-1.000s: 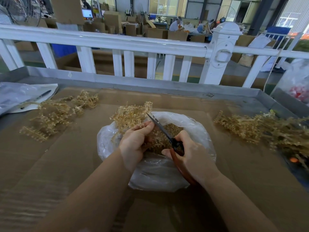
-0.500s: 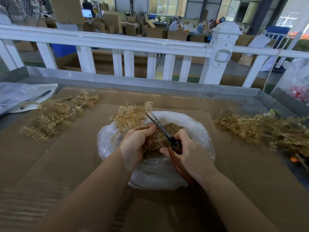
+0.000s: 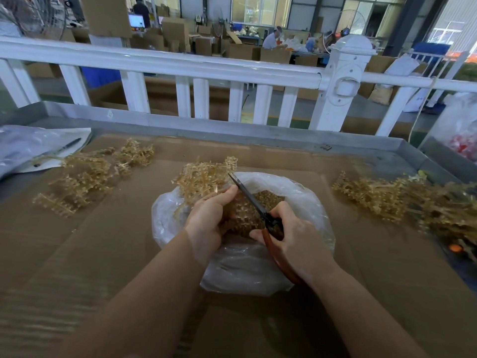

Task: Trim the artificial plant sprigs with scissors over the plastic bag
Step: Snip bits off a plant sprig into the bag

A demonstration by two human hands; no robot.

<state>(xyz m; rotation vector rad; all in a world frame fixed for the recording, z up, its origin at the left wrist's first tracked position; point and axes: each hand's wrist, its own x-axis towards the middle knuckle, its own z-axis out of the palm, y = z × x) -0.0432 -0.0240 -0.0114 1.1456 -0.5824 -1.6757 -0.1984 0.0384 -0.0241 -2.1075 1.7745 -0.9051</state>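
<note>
White railing [image 3: 160,63] with a capped post [image 3: 343,81] runs behind the metal-rimmed table [image 3: 232,130]. Beyond it, a warehouse floor: stacked cardboard boxes [image 3: 175,34], a lit monitor [image 3: 136,21], large windows [image 3: 260,9], 2 distant workers, daylight at right.

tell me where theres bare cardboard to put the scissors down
Bare cardboard lies between the left sprig pile and the plastic bag, between the bag and the right sprig pile, and along the near edge beside the forearms. It is crowded at the bag, where both hands work.
</note>
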